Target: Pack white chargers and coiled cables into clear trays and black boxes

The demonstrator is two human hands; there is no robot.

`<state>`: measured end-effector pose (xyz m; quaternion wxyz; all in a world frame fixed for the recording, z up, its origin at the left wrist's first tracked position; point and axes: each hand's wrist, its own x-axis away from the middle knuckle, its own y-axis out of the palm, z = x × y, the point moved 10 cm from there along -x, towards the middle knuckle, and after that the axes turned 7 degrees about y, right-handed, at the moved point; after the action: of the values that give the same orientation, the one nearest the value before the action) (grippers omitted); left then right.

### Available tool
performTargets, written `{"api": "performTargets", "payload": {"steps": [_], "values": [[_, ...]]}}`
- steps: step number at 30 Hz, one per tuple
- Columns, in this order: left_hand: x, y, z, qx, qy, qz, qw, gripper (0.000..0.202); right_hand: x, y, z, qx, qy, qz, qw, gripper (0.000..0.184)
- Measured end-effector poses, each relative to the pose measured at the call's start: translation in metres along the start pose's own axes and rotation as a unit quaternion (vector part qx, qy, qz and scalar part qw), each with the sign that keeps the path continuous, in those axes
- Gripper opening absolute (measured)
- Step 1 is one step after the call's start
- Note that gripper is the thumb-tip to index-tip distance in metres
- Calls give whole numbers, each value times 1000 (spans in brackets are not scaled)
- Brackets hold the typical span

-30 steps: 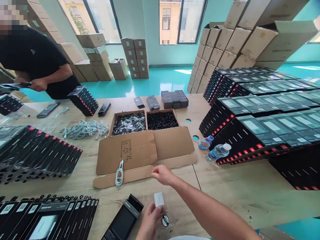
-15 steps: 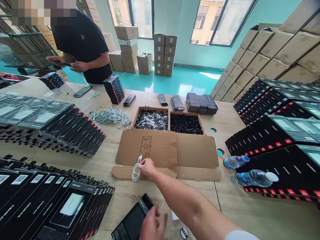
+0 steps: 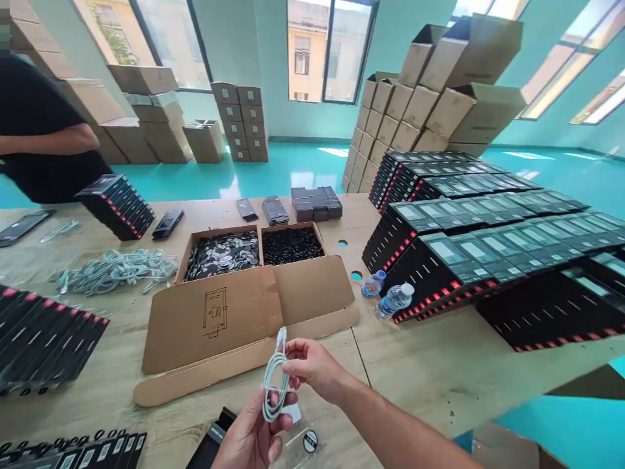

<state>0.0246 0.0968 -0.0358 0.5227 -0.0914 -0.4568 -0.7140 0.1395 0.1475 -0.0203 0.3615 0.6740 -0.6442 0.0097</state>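
My right hand (image 3: 312,368) pinches a coiled white cable (image 3: 274,378) and holds it above the table's near edge. My left hand (image 3: 254,436) is closed on the lower loop of the same cable, and a small white adapter (image 3: 293,413) sits in its fingers. A clear bag with a round black sticker (image 3: 309,441) lies just under both hands. A black product box (image 3: 209,446) lies to the left of my left hand. Behind the hands, an open cardboard carton (image 3: 244,306) holds dark small parts in two compartments.
Rows of black retail boxes (image 3: 463,247) fill the right side, and more lie at the left (image 3: 43,339). Two water bottles (image 3: 393,299) lie beside the carton. A pile of white cables (image 3: 112,270) sits far left. A person in black (image 3: 43,140) stands beyond the table.
My right hand picked the white cable off the carton flap and brought it back to my left hand, which now grips it too. The camera view swung right.
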Motion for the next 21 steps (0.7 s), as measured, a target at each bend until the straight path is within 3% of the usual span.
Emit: {"api": "performTargets", "payload": {"steps": [3, 7, 10, 13, 16, 18, 21], "values": [[0, 24, -8, -12, -1, -38, 999, 48, 18, -22, -8, 7, -6, 23, 1000, 49], [-6, 40, 3, -90, 74, -35, 993, 59, 33, -51, -7, 94, 1, 63, 994, 40], [-10, 46, 11, -115, 103, -21, 988, 61, 43, -50, 0, 203, 16, 18, 979, 23], [-11, 47, 8, -104, 75, 2, 992, 57, 58, -35, -16, 387, -93, 4, 918, 21], [-7, 46, 1, -95, 30, 21, 995, 54, 82, -25, -46, 455, -247, 68, 853, 26], [-4, 45, -5, -95, 11, 26, 995, 53, 93, -23, -54, 461, -284, 97, 835, 25], [-3, 43, -8, -98, 14, 37, 994, 53, 100, -24, -55, 462, -282, 130, 831, 24]]}}
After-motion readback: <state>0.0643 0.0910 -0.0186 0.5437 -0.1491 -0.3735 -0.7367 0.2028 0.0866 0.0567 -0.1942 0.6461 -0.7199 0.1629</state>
